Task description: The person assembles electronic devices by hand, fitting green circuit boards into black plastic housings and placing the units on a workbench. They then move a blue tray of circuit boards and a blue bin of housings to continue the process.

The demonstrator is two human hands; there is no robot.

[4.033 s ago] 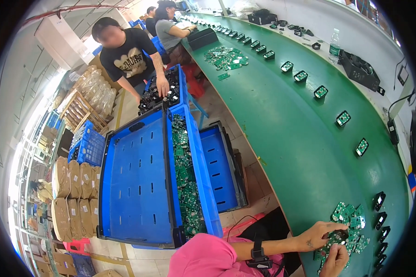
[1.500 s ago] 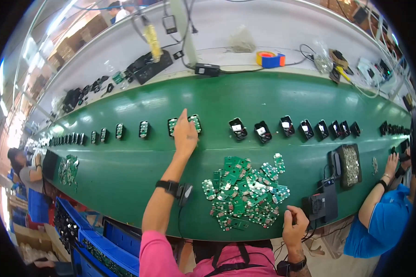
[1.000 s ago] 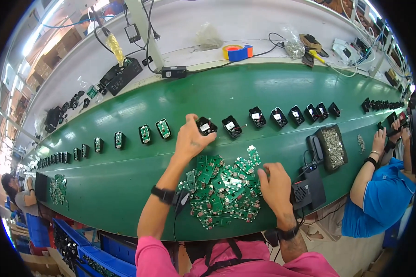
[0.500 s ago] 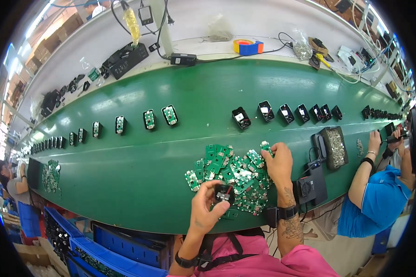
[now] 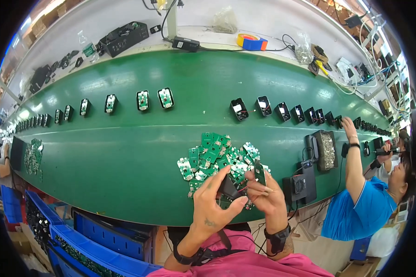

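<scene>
My left hand [image 5: 211, 205] grips a small black plastic housing [image 5: 231, 188], tilted, between thumb and fingers. Just right of it, my right hand [image 5: 269, 197] pinches a green circuit board [image 5: 260, 172] stood nearly on edge. A thin red wire [image 5: 243, 189] shows between the housing and my right fingers; where it ends is hidden. Both hands are over the near side of a heap of green circuit boards [image 5: 210, 154], some with white and silver parts. My fingers cover part of the housing.
On the green table [image 5: 125, 184], housings with boards [image 5: 166, 98] line up at left, open black housings [image 5: 239, 109] at right. A bin of small metal parts [image 5: 328, 150] and a black fan device [image 5: 294, 188] stand right. A co-worker in blue [image 5: 363, 203] reaches toward the row.
My right hand has lifted a board off the heap and brought it beside the housing, which my left hand has turned. The co-worker at right now reaches to the housings. The view has shifted slightly.
</scene>
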